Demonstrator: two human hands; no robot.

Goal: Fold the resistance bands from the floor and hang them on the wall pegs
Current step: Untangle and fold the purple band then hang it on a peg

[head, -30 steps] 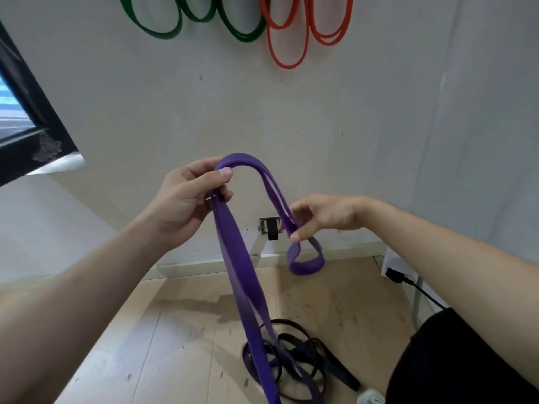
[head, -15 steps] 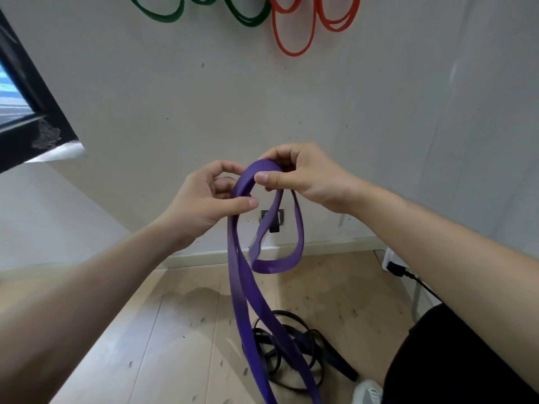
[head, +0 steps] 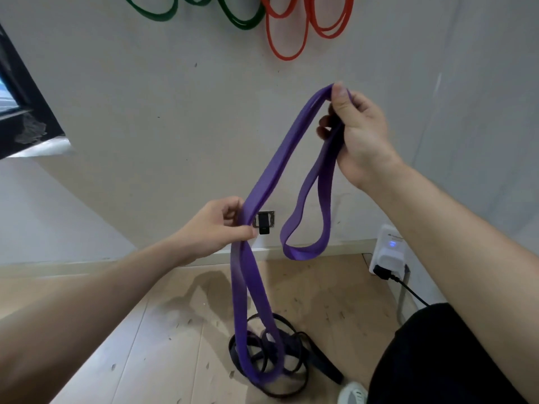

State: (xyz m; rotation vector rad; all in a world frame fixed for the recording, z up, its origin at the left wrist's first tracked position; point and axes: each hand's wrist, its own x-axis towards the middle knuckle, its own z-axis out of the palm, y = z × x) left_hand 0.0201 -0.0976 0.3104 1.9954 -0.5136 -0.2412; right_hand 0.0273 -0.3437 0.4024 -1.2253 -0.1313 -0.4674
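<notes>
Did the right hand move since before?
Yes. The right hand, gripping the purple band, has gone up and rightward, away from the wall socket toward the orange bands.

A purple resistance band (head: pixel 271 170) is pinched high by the right hand (head: pixel 354 132) and lower by the left hand (head: pixel 215 227), above dark bands (head: pixel 291 354) on the floor (head: pixel 163 330).

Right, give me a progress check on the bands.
Done: green bands and orange bands hang on the wall. In hand: the purple band, right hand pinching the fold, left hand gripping lower down. Left: dark bands piled on the floor.
</notes>
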